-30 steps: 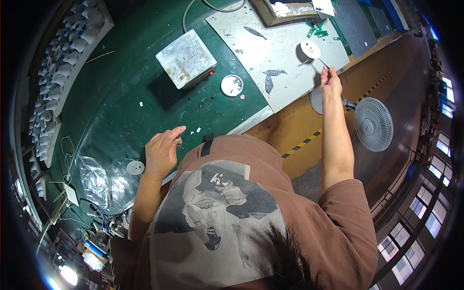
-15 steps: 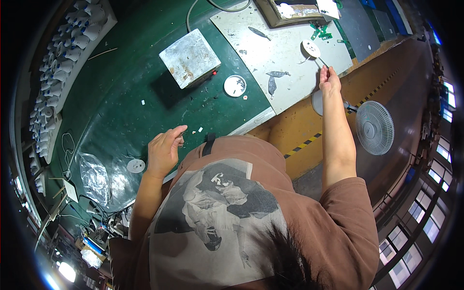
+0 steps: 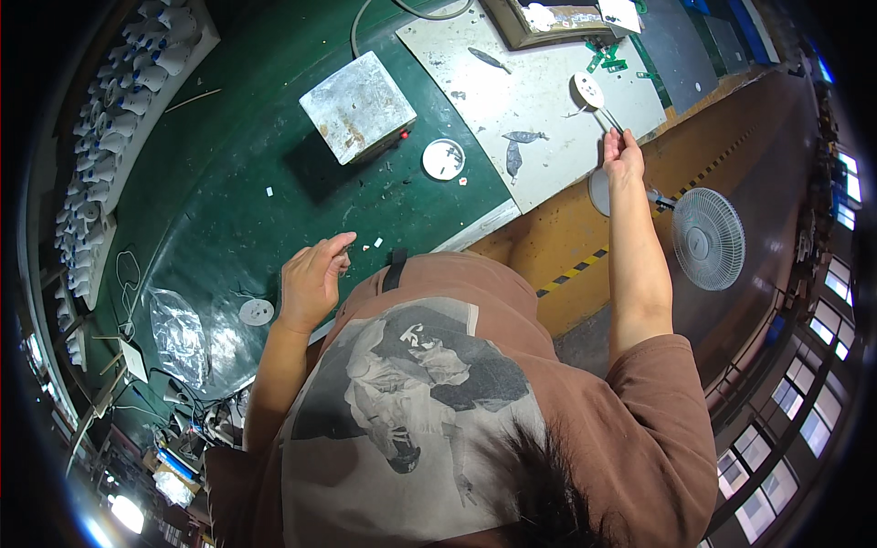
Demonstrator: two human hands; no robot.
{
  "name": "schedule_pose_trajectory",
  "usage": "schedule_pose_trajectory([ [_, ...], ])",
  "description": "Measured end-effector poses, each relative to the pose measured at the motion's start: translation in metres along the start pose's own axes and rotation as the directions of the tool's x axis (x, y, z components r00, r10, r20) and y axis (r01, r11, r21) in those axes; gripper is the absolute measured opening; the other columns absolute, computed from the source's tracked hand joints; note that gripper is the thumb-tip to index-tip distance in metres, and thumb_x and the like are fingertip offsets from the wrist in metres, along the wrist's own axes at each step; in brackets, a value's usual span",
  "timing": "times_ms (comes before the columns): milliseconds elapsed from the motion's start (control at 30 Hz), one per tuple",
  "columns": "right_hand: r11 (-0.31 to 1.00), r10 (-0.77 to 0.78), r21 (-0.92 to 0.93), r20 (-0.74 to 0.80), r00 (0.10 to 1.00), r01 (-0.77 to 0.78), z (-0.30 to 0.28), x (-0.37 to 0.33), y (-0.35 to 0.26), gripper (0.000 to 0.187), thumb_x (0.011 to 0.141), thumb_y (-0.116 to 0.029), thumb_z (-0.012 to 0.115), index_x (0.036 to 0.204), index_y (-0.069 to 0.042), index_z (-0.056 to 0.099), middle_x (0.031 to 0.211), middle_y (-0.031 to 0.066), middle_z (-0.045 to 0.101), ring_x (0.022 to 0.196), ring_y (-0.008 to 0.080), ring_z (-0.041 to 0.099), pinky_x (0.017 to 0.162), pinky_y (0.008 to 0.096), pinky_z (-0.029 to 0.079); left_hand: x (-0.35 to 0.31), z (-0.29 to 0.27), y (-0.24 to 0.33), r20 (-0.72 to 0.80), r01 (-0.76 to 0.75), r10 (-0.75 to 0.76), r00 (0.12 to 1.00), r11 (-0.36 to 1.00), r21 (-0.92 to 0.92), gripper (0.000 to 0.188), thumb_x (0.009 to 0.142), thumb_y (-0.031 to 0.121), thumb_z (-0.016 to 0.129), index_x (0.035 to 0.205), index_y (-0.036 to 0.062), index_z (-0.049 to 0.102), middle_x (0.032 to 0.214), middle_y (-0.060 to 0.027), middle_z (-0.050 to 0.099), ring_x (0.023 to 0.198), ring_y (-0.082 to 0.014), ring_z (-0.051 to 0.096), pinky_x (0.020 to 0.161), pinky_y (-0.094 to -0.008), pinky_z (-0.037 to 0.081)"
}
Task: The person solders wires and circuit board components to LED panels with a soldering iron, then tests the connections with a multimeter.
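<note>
At the right, over the pale board's front edge, my right hand (image 3: 624, 157) grips a pair of slim metal tweezers (image 3: 612, 120) with its fingertips. Their two prongs reach up to a white round disc (image 3: 588, 89) that has small dark spots and a thin wire at its side. My left hand (image 3: 311, 279) is held above the green table near its front edge, fingers curled together; whether anything small sits in them is hidden. Left of that hand lies another white disc (image 3: 257, 312) with a thin wire.
A grey metal box (image 3: 356, 108) stands mid-table, beside a white dish (image 3: 444, 159) of small dark pieces. The pale board (image 3: 557, 155) carries dark scraps and green pieces (image 3: 607, 60). White cone-like parts (image 3: 128, 100) line the left; a clear bag (image 3: 178, 338) lies nearby. A fan (image 3: 709, 239) stands right.
The tweezers' prongs now show apart at the white disc, where they looked like a single line before. My right hand has dropped very slightly; my left hand stays nearly where it was.
</note>
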State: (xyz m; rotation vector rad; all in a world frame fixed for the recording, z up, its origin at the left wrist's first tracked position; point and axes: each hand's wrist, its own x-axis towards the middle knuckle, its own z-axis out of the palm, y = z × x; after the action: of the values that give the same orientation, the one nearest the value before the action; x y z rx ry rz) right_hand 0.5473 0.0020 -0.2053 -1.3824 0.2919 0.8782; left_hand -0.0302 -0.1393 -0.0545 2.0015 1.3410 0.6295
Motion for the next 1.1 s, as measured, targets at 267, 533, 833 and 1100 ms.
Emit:
schedule_pose_trajectory([
  [267, 0.995, 0.088, 0.038, 0.032, 0.996, -0.089, -0.034, -0.028, 0.005, 0.011, 0.097, -0.013, 0.066, 0.097, -0.003, 0.062, 0.087, 0.009, 0.069, 0.083, 0.0213, 0.073, 0.071, 0.0329, 0.063, 0.0, 0.003, 0.001, 0.003, -0.002, 0.002, 1.0, 1.0, 0.014, 0.034, 0.09, 0.002, 0.06, 0.123, 0.0113, 0.063, 0.078, -0.0046, 0.065, 0.068, -0.0226, 0.064, 0.066, -0.0341, 0.049],
  [533, 0.953, 0.303, -0.161, 0.501, 0.811, -0.256, -0.099, -0.124, 0.063, 0.023, 0.102, -0.014, 0.059, 0.121, -0.001, 0.056, 0.113, 0.0091, 0.066, 0.093, 0.0149, 0.067, 0.073, 0.0243, 0.058, -0.013, 0.013, -0.008, 0.046, 0.099, -0.101, 0.994, 0.995, 0.033, 0.034, 0.091, 0.005, 0.058, 0.123, 0.0137, 0.063, 0.082, -0.0038, 0.066, 0.071, -0.023, 0.065, 0.068, -0.035, 0.051],
  [833, 0.784, 0.588, -0.321, 0.658, 0.471, -0.531, -0.119, -0.228, 0.073, 0.052, 0.106, -0.036, 0.047, 0.128, 0.011, 0.056, 0.139, 0.0252, 0.055, 0.121, 0.0327, 0.06, 0.103, 0.0422, 0.053, -0.024, 0.026, -0.02, 0.195, 0.127, -0.15, 0.969, 0.984, 0.121, 0.029, 0.096, 0.013, 0.056, 0.124, 0.0175, 0.061, 0.089, -0.0015, 0.068, 0.081, -0.0234, 0.068, 0.075, -0.0384, 0.052],
  [1100, 0.673, 0.348, -0.68, 0.639, 0.686, 0.292, -0.129, -0.239, 0.108, 0.021, 0.098, -0.003, 0.061, 0.119, 0.0, 0.064, 0.105, 0.0035, 0.062, 0.087, 0.0157, 0.066, 0.078, 0.0287, 0.056, -0.033, 0.034, -0.027, 0.213, 0.157, -0.177, 0.961, 0.982, 0.106, 0.03, 0.094, 0.012, 0.06, 0.123, 0.0165, 0.062, 0.097, -0.0039, 0.07, 0.085, -0.0268, 0.069, 0.077, -0.0402, 0.054],
])
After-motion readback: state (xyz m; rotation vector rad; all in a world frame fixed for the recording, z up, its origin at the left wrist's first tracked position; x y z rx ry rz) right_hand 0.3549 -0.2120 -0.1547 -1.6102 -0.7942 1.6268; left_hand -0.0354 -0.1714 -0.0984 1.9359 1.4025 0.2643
